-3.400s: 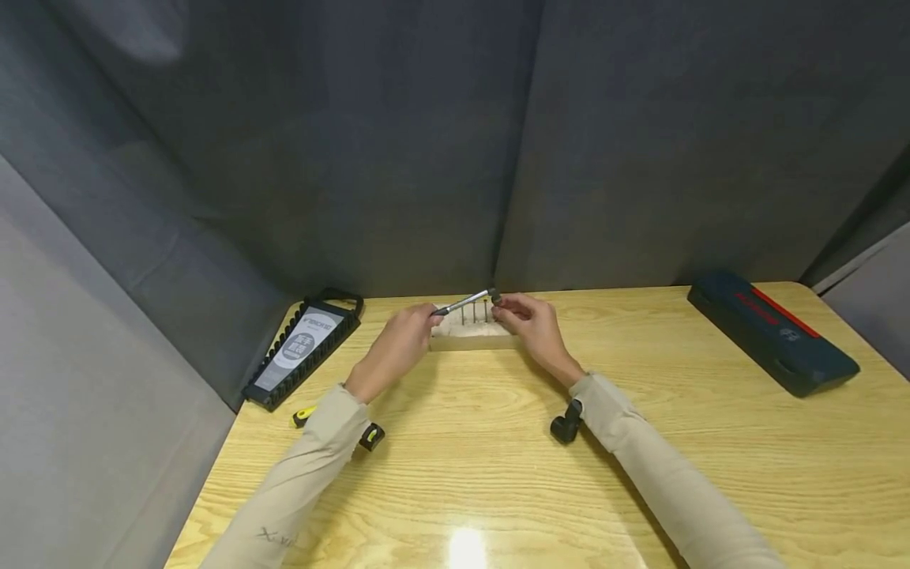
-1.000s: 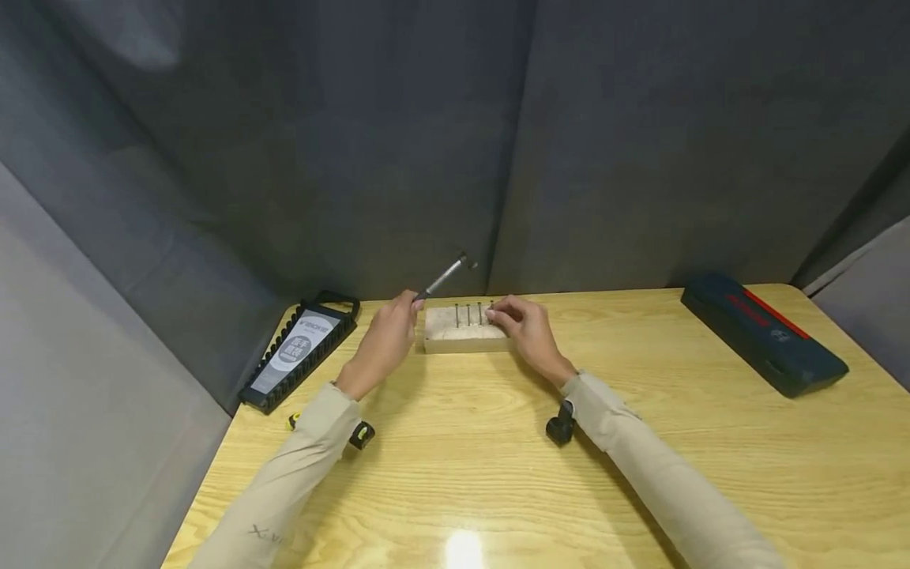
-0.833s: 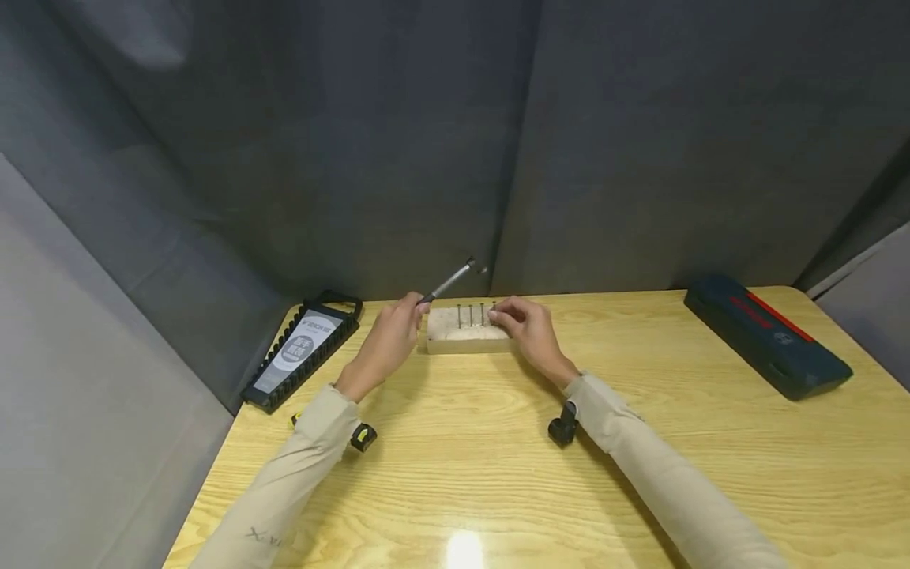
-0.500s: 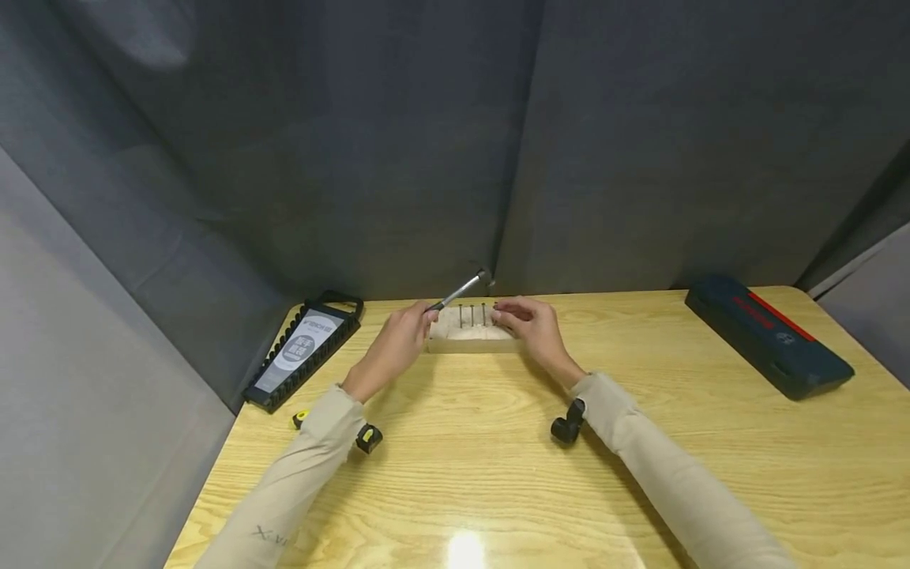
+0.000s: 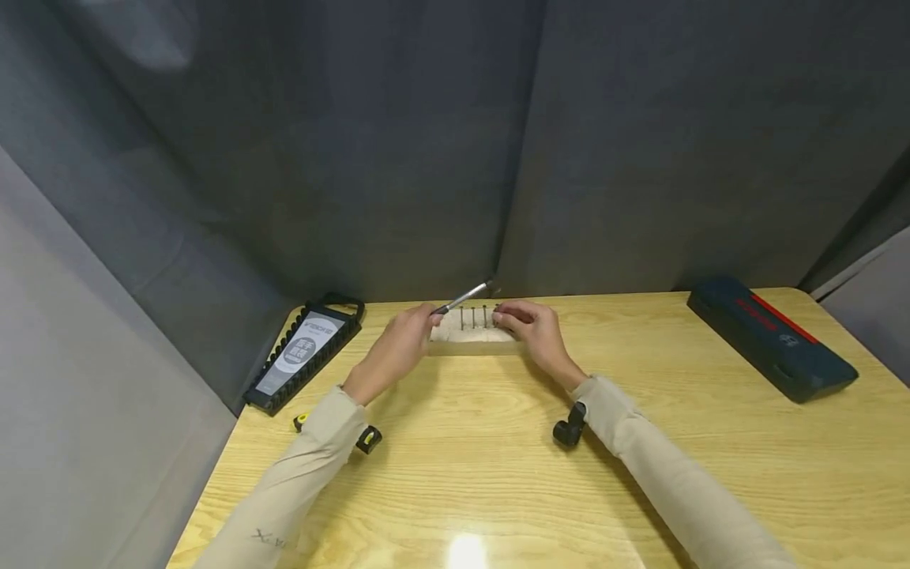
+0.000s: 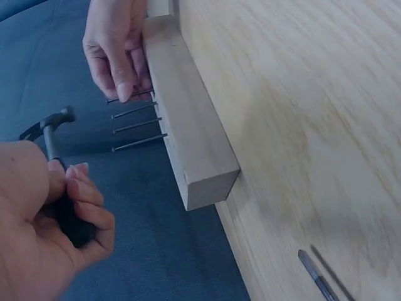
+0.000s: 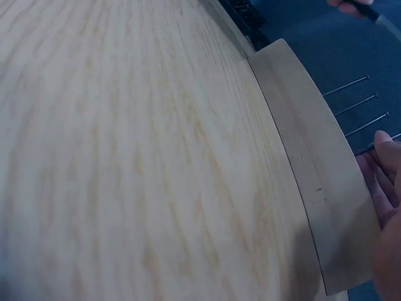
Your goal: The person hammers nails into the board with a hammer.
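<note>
My left hand [image 5: 398, 344] grips the dark handle of a claw hammer [image 5: 469, 294]; its head hangs just above the right end of a pale wooden block [image 5: 472, 346]. In the left wrist view the hammer head [image 6: 57, 117] is apart from the nails. Three nails [image 6: 139, 143] stand in a row in the block. With thumb and fingers my right hand [image 5: 535, 328] pinches another nail [image 6: 113, 100] at the row's right end. The fingers hide much of this nail, and in the right wrist view only part of the right hand [image 7: 388, 169] shows.
A black wrench rack [image 5: 302, 356] with a pale label lies at the table's left. A dark blue case [image 5: 771, 338] with a red stripe lies at the right. A yellow-and-black object [image 5: 300, 421] is partly hidden by the left sleeve. A dark curtain [image 5: 398, 158] hangs behind the table.
Since one second ago my left hand has brought the raised hammer down and to the right, towards the pinched nail. My right hand stays at that nail.
</note>
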